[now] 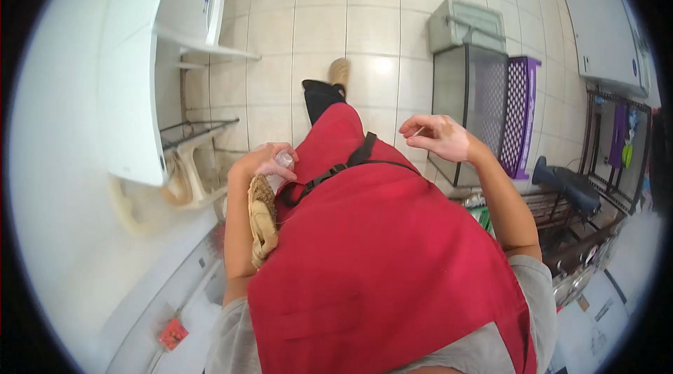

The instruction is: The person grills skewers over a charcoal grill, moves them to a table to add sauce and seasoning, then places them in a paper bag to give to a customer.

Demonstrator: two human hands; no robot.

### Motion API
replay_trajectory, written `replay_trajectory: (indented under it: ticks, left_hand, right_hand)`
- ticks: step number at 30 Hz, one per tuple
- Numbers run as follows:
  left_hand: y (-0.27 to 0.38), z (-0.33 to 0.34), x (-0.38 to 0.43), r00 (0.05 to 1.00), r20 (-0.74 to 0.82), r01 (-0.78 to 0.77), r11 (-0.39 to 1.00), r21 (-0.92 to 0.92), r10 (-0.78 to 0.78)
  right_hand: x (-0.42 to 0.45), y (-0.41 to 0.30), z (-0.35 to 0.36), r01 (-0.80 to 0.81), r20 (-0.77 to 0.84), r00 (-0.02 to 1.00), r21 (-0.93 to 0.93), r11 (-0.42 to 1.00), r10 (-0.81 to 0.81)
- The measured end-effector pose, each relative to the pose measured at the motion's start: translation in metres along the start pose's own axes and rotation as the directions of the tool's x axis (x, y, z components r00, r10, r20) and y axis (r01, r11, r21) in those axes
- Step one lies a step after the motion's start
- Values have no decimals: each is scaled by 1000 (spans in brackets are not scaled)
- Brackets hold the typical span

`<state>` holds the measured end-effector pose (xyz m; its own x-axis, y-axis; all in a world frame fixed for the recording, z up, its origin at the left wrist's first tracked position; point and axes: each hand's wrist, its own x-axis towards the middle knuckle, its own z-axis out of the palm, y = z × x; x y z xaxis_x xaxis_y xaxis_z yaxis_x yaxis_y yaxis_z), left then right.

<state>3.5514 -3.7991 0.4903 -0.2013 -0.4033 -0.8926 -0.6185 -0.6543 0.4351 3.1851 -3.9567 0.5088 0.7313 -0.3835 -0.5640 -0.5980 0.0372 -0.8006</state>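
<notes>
My left hand point(268, 159) is closed around a crumpled piece of clear plastic point(284, 159), perhaps a bag or bottle, beside my left hip. Against the inside of that forearm hangs a tan knitted cloth point(263, 221); how it is held up is hidden. My right hand point(439, 135) is raised in front of my right side, fingers loosely curled and thumb a little apart, with nothing clearly in it. A red apron point(368, 248) with a black buckled strap point(336, 170) covers my front. One tan shoe point(339, 72) shows ahead on the floor.
Pale tiles cover the floor point(320, 27). To the left stand a white table point(131, 85) and a white plastic chair point(221, 6). On the right are a dark mesh-sided rack point(452, 106), a purple perforated basket point(518, 116), a grey-green bin point(447, 21) and a dark blue bicycle saddle point(570, 187).
</notes>
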Motion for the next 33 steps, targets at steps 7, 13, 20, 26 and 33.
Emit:
replay_trajectory:
  ticks: [7,13,20,26,33]
  left_hand:
    - [105,-179,213,957,-243,-169,986,-14,160]
    - [283,-312,319,964,239,-190,926,326,113]
    - [529,-437,476,883,233,-469,744,476,407]
    - [808,-464,553,915,256,-319,948,-12,311]
    - [1107,-400,703,713,667,-549,765,336,219]
  right_hand:
    - [85,54,-213,-109,-504,828,286,952,246]
    - [79,141,-332,-237,-501,728,458,857,469]
    - [114,279,-511,-560,-584,603,175,810,543]
    - [97,278,-730,-319,-700,504,394,862,506]
    - [16,394,-846,-143,-741,-43,669,730,670]
